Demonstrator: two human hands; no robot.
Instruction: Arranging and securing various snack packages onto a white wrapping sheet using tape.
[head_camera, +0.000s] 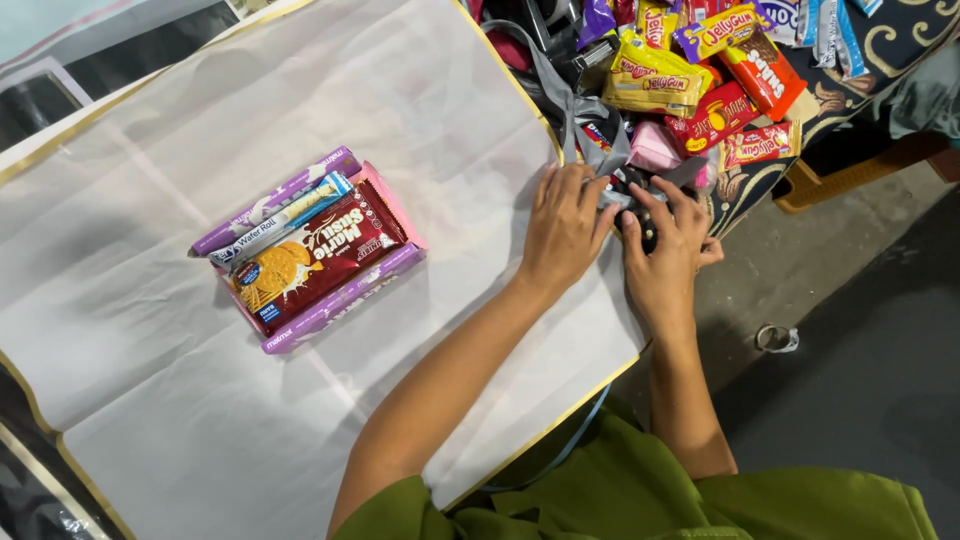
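On the white wrapping sheet (200, 400), toward its left, sits a pink box (400, 215) packed with snacks — a red-brown biscuit packet (320, 262) between purple wafer packs (275, 198). Further right, the left hand (562, 228) lies flat, fingers spread, on the sheet's edge, touching a grey ribbon (590, 125). Just beside it the right hand (665, 250) is curled around a small dark object (640, 215) — what it is I cannot tell. Above them lies a heap of colourful snack packets (700, 80).

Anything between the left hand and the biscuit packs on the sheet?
Head view: nothing; only bare white sheet lies between the left hand and the biscuit packs.
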